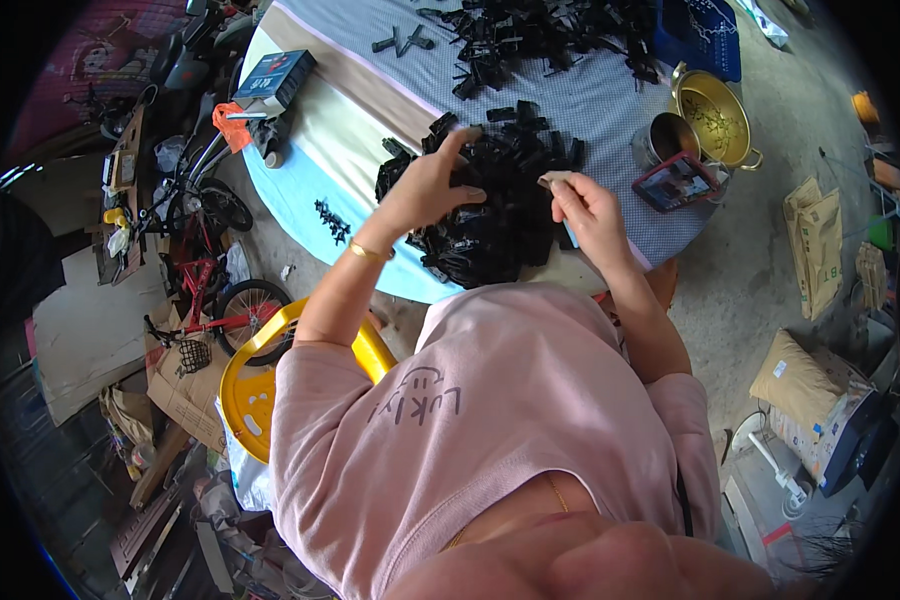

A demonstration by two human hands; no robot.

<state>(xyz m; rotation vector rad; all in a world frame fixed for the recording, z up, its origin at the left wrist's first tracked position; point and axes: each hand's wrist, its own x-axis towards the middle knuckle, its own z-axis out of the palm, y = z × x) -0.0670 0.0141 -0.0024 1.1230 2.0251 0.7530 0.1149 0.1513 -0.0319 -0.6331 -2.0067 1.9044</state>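
Head view: pile of small black parts [505, 215], in front of the body on the near side of the cloth-covered surface [340, 130]. Judged light, stiff and rather smooth, apparently plastic; likely to snag or slide against neighbours; sturdy enough for a firm pinch; best taken singly, across the middle, by thumb and forefinger. Left hand [430, 188]: over left part of pile, thumb and forefinger spread wide, nothing visibly gripped; contact uncertain. Right hand [588, 208]: beside right edge of pile, fingers curled, thumb near forefinger; full closure or small item between tips not discernible.
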